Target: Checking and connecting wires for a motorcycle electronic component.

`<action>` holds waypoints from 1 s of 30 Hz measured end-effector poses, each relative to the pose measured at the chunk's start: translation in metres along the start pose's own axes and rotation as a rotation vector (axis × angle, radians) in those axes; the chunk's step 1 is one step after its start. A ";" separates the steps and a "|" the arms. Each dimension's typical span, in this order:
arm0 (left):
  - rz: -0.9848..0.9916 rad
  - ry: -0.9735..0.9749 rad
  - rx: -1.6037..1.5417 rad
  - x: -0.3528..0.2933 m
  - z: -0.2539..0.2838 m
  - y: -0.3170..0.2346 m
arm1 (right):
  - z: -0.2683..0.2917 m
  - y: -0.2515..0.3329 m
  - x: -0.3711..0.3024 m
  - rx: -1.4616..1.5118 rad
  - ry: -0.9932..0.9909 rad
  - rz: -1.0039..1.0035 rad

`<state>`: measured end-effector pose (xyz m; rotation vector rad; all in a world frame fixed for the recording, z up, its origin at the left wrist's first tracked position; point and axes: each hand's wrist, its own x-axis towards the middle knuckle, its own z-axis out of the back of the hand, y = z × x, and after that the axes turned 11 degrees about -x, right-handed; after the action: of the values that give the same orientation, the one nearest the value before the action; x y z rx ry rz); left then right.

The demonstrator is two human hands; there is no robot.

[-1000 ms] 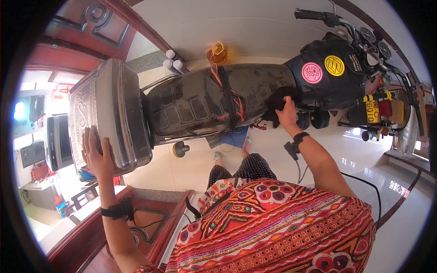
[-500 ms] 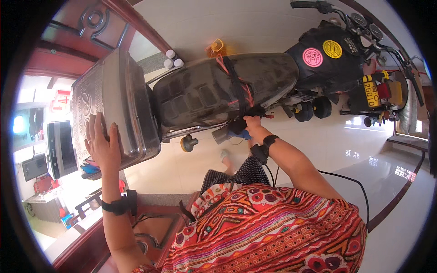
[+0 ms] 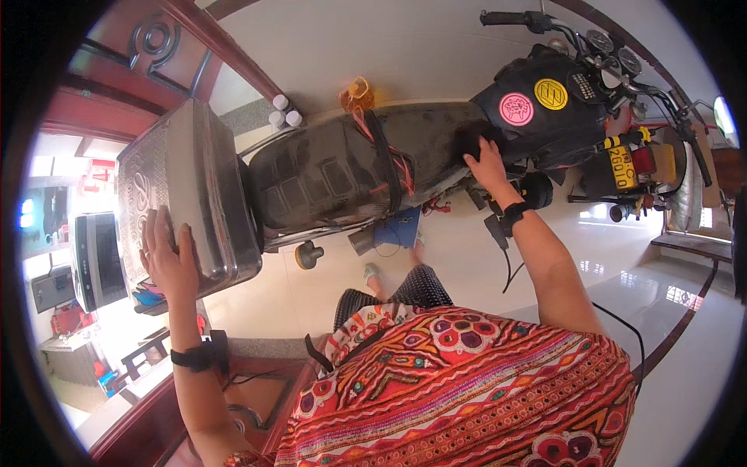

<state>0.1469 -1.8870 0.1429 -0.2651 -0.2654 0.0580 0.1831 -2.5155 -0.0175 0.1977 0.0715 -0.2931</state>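
Observation:
My left hand [image 3: 171,261] lies flat, fingers spread, on the silver metal box [image 3: 204,171] at the rear of the motorcycle. At the front end of the black seat [image 3: 311,175], my right hand [image 3: 492,167] presses a dark, bunched cloth [image 3: 470,137] against the surface, next to the black tank cover [image 3: 529,140] with its pink and yellow round patches. The fingers are partly curled over the cloth, whose far edge blends into the dark seat. Across the seat runs a black strap [image 3: 380,148] with red cords beside it.
Beyond the seat hangs an orange bag [image 3: 358,95], near several white bottles [image 3: 285,114]. A blue flat thing [image 3: 398,229] is below the seat's near side. Handlebars [image 3: 513,17] reach out at the far right, and another motorcycle with a yellow plate [image 3: 622,167] stands behind.
My right hand has moved the cloth from the seat's near side forward and up to its front end. My left hand remains on the box. The view has shifted slightly.

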 end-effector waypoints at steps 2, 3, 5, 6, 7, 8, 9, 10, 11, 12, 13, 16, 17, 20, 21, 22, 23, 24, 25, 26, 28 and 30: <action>0.014 -0.011 -0.029 -0.001 0.002 0.006 | -0.003 0.010 0.000 -0.136 0.004 0.136; 0.000 -0.019 -0.020 -0.001 -0.002 0.011 | -0.007 0.020 -0.006 -0.252 0.034 0.104; -0.021 -0.024 0.002 0.002 -0.005 0.007 | -0.011 0.027 -0.006 -0.395 0.067 0.039; -0.050 -0.035 -0.022 0.002 -0.004 0.010 | -0.008 0.031 -0.002 -0.396 0.069 0.028; -0.059 -0.027 -0.025 0.003 -0.002 0.012 | -0.003 0.034 0.002 -0.444 0.062 0.077; -0.069 -0.025 -0.014 0.001 0.003 0.014 | 0.002 0.038 0.007 -0.489 0.055 0.129; -0.055 -0.015 -0.019 0.002 0.005 0.012 | 0.005 0.038 0.015 -0.506 0.027 0.158; -0.043 -0.006 -0.024 0.003 0.007 0.009 | 0.005 0.037 0.025 -0.506 0.026 0.140; -0.038 -0.001 -0.035 0.002 0.010 0.009 | 0.005 0.040 0.036 -0.507 -0.037 0.190; -0.050 -0.007 -0.037 0.003 0.010 0.011 | 0.006 0.046 0.044 -0.508 -0.105 0.238; -0.041 0.001 -0.039 0.003 0.010 0.013 | 0.008 0.052 0.051 -0.481 0.017 0.174; -0.048 -0.007 -0.059 0.009 0.003 0.010 | 0.005 0.040 0.077 -0.330 0.021 0.250; -0.046 0.005 -0.045 0.008 0.005 0.011 | 0.008 0.041 0.075 -0.129 -0.046 0.313; -0.021 0.003 -0.068 0.005 0.005 0.011 | 0.047 0.026 0.081 0.014 -0.031 0.443; -0.016 0.010 -0.047 0.004 0.004 0.012 | 0.072 0.023 0.081 -0.005 -0.138 0.437; -0.012 0.020 -0.029 0.005 0.003 0.009 | 0.102 0.016 0.081 -0.054 -0.256 0.470; -0.002 0.022 -0.024 0.004 0.005 0.006 | 0.143 0.016 0.076 -0.133 -0.310 0.440; 0.007 0.015 -0.030 0.004 0.006 0.006 | 0.175 0.013 0.067 -0.144 -0.359 0.376; -0.002 0.010 -0.021 0.003 0.006 0.007 | 0.196 -0.001 0.069 -0.316 -0.417 0.343; -0.011 0.006 -0.002 0.001 0.012 0.007 | 0.220 -0.009 0.069 -0.418 -0.399 0.311; 0.002 0.006 0.004 0.000 0.007 0.010 | 0.233 -0.033 0.078 -0.604 -0.280 0.145; -0.033 0.007 -0.008 -0.001 0.004 0.022 | 0.203 -0.079 0.101 -0.625 -0.216 0.012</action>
<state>0.1440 -1.8653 0.1406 -0.2686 -0.2632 0.0234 0.2649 -2.6592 0.1563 -0.4538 -0.0533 -0.2658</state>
